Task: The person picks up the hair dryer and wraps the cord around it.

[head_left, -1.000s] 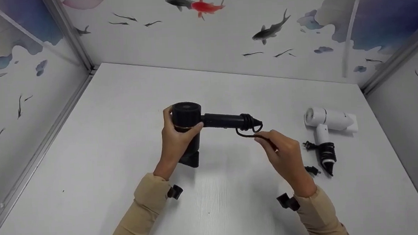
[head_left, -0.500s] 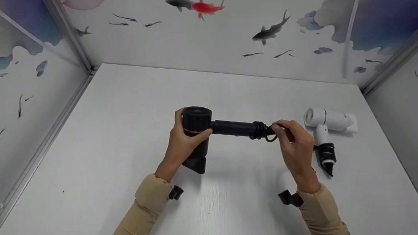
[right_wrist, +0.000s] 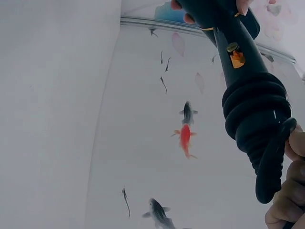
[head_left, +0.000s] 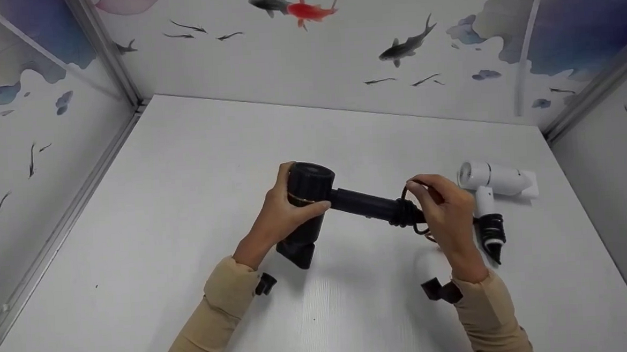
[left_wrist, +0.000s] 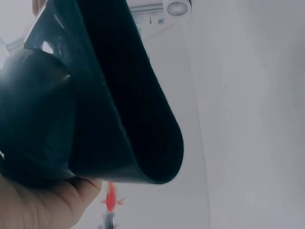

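Observation:
A black hair dryer point(head_left: 309, 184) is held above the white table, its handle pointing right and slightly down. My left hand point(head_left: 283, 212) grips its barrel, thumb across the near side. The dark nozzle point(left_wrist: 102, 152) fills much of the left wrist view, its slot facing the camera. Cord loops point(right_wrist: 257, 105) wrap the handle's lower end. Beside that end, my right hand point(head_left: 450, 220) pinches the loose black cord point(head_left: 404, 191), which rises from the coil to the fingertips. The right hand covers the handle's tip in the head view.
On the right of the white table point(head_left: 183, 150) lies a white hair dryer point(head_left: 499, 179), its black cord point(head_left: 492, 228) wound round the handle. Panels with painted fish point(head_left: 313, 11) enclose the table's back and sides. Black wrist mounts point(head_left: 440, 291) sit on both forearms.
The black hair dryer has shifted right and a little nearer, its handle end tilting down. My right hand has moved right and up, bringing the cord from below the handle to above it.

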A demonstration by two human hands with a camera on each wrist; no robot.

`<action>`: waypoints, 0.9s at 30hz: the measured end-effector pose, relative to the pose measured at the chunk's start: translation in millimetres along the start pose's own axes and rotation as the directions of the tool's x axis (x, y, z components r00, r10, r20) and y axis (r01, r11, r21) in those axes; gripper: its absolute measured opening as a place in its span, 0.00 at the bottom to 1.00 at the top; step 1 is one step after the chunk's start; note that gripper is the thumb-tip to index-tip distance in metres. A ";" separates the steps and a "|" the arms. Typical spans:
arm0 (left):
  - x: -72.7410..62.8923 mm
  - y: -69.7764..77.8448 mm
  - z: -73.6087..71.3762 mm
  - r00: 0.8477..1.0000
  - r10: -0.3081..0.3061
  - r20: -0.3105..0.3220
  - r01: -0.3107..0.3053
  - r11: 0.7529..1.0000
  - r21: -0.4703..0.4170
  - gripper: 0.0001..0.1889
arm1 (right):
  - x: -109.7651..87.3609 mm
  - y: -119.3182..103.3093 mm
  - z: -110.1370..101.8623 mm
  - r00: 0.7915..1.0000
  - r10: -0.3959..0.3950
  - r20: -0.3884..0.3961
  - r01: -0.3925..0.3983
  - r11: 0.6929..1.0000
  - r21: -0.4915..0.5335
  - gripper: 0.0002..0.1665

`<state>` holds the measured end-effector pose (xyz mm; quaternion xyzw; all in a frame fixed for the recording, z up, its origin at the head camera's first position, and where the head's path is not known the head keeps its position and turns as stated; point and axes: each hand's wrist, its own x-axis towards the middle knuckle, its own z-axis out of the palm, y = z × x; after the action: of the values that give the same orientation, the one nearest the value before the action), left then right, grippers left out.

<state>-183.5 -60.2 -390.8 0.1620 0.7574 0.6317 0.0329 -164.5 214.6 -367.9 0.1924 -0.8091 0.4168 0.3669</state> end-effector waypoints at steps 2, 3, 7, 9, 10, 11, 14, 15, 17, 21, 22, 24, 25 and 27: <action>-0.2 0.0 -1.4 1.000 0.000 0.008 0.000 1.000 0.009 0.36 | 0.6 -0.3 -1.9 1.000 0.005 0.018 -0.006 1.000 0.011 0.07; -0.2 -0.2 -2.1 1.000 0.003 0.012 -0.004 1.000 0.014 0.36 | 0.7 -0.9 -2.9 1.000 0.009 0.026 -0.010 1.000 0.022 0.08; -0.3 -2.4 -4.5 1.000 0.021 0.013 -0.021 1.000 0.022 0.37 | 1.9 -6.9 -6.5 0.994 0.074 0.077 -0.079 0.994 0.069 0.06; -0.5 -3.2 -5.2 0.999 0.037 0.011 -0.037 0.999 0.007 0.37 | 2.7 -9.8 -8.7 0.982 0.149 0.112 -0.158 0.984 0.077 0.04; -0.7 -3.6 -5.4 0.999 0.044 0.010 -0.044 0.999 -0.011 0.37 | 2.9 -10.2 -9.8 0.972 0.197 0.130 -0.208 0.975 0.075 0.03; -0.9 -3.8 -5.4 0.999 0.052 0.010 -0.052 0.998 -0.032 0.37 | 3.0 -10.0 -11.0 0.957 0.249 0.147 -0.261 0.963 0.070 0.03; -1.7 -4.0 -4.9 0.997 0.073 0.004 -0.073 0.992 -0.102 0.36 | 2.4 -4.2 -13.2 0.904 0.378 0.197 -0.398 0.915 0.068 0.03; -2.0 -4.2 -4.6 0.997 0.076 0.000 -0.076 0.989 -0.127 0.36 | 2.2 -1.5 -13.3 0.887 0.408 0.217 -0.431 0.899 0.071 0.04; -3.2 -4.4 -4.0 0.997 0.078 -0.020 -0.081 0.984 -0.158 0.36 | 1.9 3.5 -12.1 0.862 0.439 0.254 -0.470 0.880 0.073 0.06; -5.0 -3.7 -2.8 0.996 0.064 -0.062 -0.076 0.974 -0.214 0.35 | 2.5 4.3 -8.2 0.842 0.443 0.306 -0.491 0.866 0.096 0.06; -5.1 -3.3 -2.7 0.996 0.060 -0.070 -0.075 0.972 -0.223 0.35 | 3.2 1.1 -7.4 0.847 0.430 0.313 -0.479 0.872 0.099 0.06; -4.9 -3.2 -2.7 0.995 0.055 -0.089 -0.075 0.968 -0.240 0.35 | 3.5 -4.6 -4.6 0.869 0.374 0.325 -0.419 0.904 0.080 0.05; -4.7 -3.1 -2.9 0.994 0.054 -0.100 -0.077 0.966 -0.246 0.35 | 2.7 -6.5 -2.6 0.882 0.336 0.332 -0.378 0.923 0.070 0.05; -4.2 -3.3 -3.5 0.991 0.051 -0.123 -0.081 0.964 -0.255 0.35 | -0.1 -6.2 2.1 0.907 0.228 0.354 -0.252 0.967 0.023 0.05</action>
<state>-181.1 -65.2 -394.0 0.1449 0.6631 0.7343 -0.0110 -161.5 209.3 -365.5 0.1746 -0.8640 0.4455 0.1568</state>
